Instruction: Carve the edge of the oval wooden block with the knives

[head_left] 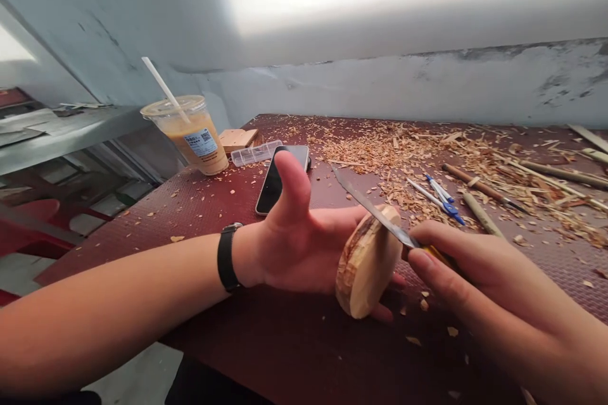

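Note:
My left hand (304,247) has its thumb raised off the wood and its fingers behind a round wooden disc (375,266), which it holds tilted on edge above the table. Pale wood shows on the disc's flat face, and brown bark with carved facets on its rim. My right hand (456,266) is closed around a knife (363,200) with a yellow handle. Its blade points up and left across the disc's upper edge. Fingertips of my left hand show below and to the right of the disc.
The dark red table (199,221) carries a heap of wood shavings (380,145). Left of it are an iced drink cup (194,139), a wood block (237,138), a clear plastic case (254,153) and a phone (270,183). On the right lie a blue compass (449,205) and several sticks (482,215).

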`<state>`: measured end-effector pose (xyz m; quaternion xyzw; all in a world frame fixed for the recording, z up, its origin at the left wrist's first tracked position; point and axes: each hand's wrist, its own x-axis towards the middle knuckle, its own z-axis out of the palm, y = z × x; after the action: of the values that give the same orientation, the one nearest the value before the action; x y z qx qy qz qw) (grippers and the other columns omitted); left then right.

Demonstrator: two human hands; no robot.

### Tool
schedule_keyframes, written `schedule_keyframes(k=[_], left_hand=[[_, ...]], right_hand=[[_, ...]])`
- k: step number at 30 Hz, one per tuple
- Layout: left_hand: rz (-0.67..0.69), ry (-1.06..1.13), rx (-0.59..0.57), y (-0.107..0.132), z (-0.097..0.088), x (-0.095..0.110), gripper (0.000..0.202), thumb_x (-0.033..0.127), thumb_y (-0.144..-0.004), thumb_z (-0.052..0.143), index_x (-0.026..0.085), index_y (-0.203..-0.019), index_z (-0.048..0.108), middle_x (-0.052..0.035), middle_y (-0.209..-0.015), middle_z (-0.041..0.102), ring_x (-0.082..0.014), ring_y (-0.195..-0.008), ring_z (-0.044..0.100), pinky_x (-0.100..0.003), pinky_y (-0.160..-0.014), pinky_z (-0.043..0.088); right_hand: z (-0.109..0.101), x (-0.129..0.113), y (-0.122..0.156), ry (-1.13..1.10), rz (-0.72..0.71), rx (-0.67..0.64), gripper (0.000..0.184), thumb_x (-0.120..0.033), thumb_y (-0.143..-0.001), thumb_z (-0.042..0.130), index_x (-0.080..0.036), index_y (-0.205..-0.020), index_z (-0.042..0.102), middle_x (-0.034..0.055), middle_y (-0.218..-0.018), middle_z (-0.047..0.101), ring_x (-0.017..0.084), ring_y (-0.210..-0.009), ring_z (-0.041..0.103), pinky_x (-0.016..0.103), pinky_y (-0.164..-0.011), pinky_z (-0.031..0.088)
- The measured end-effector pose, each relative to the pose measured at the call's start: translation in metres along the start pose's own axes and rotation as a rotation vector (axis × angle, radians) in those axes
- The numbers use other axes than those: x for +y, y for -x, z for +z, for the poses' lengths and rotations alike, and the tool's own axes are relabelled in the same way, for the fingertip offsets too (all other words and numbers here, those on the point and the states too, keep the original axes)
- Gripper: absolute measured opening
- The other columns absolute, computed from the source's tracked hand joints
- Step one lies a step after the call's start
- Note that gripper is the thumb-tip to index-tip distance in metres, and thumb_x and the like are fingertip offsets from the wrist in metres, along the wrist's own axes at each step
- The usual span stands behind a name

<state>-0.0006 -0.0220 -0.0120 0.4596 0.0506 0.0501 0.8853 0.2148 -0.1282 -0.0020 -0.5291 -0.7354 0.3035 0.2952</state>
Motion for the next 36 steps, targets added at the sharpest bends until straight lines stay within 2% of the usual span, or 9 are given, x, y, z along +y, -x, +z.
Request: schedule_keyframes(k=[7,12,16,20,24,27,30,34,36], left_hand=[[0.018,0.052,0.092,0.004,0.007,-0.003,0.148,0.114,-0.046,0.005,0.024,-0.157,0.045,-0.0116,-0.134,0.066,-0.0457,-0.131,0.061,-0.063,-0.097,0.048],[0.005,0.075,0.038,0.005,0.006,-0.003,0.140,0.114,-0.047,0.024,0.037,-0.164,0.027,-0.0082,-0.151,0.055,-0.0436,-0.141,0.053,-0.061,-0.105,0.046],[0.010,0.106,-0.007,0.004,0.004,-0.002,0.141,0.114,-0.047,0.018,0.034,-0.162,0.033,-0.0089,-0.157,0.049,-0.0470,-0.147,0.044,-0.066,-0.109,0.041],[0.006,0.134,-0.014,0.001,0.003,-0.001,0.136,0.113,-0.049,0.028,0.032,-0.158,0.043,-0.0108,-0.158,0.050,-0.0440,-0.141,0.052,-0.062,-0.112,0.044],[0.028,0.087,0.002,0.003,0.002,-0.002,0.131,0.111,-0.055,0.029,0.029,-0.155,0.045,-0.0124,-0.153,0.054,-0.0450,-0.138,0.053,-0.063,-0.105,0.047],[0.068,0.036,0.052,0.006,0.003,-0.003,0.119,0.102,-0.061,0.051,0.035,-0.158,0.039,-0.0090,-0.149,0.057,-0.0423,-0.137,0.056,-0.061,-0.103,0.049],[0.125,-0.002,0.129,0.005,0.003,-0.001,0.114,0.084,-0.060,0.078,0.038,-0.157,0.038,-0.0074,-0.145,0.060,-0.0371,-0.136,0.059,-0.053,-0.108,0.049],[0.253,-0.060,0.363,-0.007,-0.005,0.006,0.080,0.082,-0.085,0.055,0.023,-0.138,0.058,-0.0138,-0.138,0.067,-0.0386,-0.135,0.059,-0.053,-0.112,0.047],[0.321,-0.142,0.512,-0.014,-0.016,0.008,0.075,0.080,-0.089,0.052,0.018,-0.129,0.062,-0.0169,-0.135,0.069,-0.0381,-0.134,0.059,-0.053,-0.114,0.045]], right_hand=[[0.002,0.001,-0.002,-0.076,0.028,-0.033,0.032,-0.050,-0.099,0.054,-0.029,-0.107,0.075,0.0032,-0.076,0.072,0.023,-0.071,0.068,0.030,-0.061,0.058],[0.004,0.004,-0.002,-0.101,0.070,-0.027,0.032,-0.052,-0.097,0.055,-0.030,-0.104,0.076,0.0038,-0.079,0.073,0.024,-0.074,0.070,0.031,-0.062,0.059],[0.003,0.005,-0.001,-0.081,0.076,-0.021,0.033,-0.053,-0.097,0.055,-0.029,-0.102,0.076,0.0036,-0.080,0.073,0.023,-0.070,0.069,0.030,-0.060,0.058],[0.003,0.004,-0.002,-0.052,0.047,0.034,0.033,-0.055,-0.096,0.056,-0.028,-0.099,0.075,0.0028,-0.076,0.072,0.021,-0.064,0.065,0.028,-0.054,0.055],[0.004,0.003,-0.004,-0.044,0.026,0.037,0.034,-0.055,-0.097,0.055,-0.027,-0.099,0.074,0.0031,-0.078,0.072,0.021,-0.066,0.065,0.029,-0.057,0.055],[0.005,0.006,-0.004,-0.016,0.019,0.051,0.036,-0.057,-0.098,0.054,-0.025,-0.095,0.070,0.0029,-0.076,0.070,0.020,-0.065,0.063,0.028,-0.055,0.052],[0.001,0.016,-0.005,0.122,0.047,0.158,0.039,-0.060,-0.099,0.051,-0.024,-0.088,0.063,0.0007,-0.067,0.063,0.016,-0.056,0.057,0.027,-0.049,0.042],[-0.011,0.041,-0.014,0.426,0.171,0.233,0.046,-0.069,-0.096,0.045,-0.025,-0.092,0.059,0.0021,-0.068,0.064,0.020,-0.060,0.059,0.031,-0.054,0.042],[-0.017,0.056,-0.020,0.569,0.230,0.216,0.045,-0.067,-0.096,0.041,-0.025,-0.085,0.054,0.0038,-0.067,0.063,0.022,-0.061,0.058,0.034,-0.055,0.040]])
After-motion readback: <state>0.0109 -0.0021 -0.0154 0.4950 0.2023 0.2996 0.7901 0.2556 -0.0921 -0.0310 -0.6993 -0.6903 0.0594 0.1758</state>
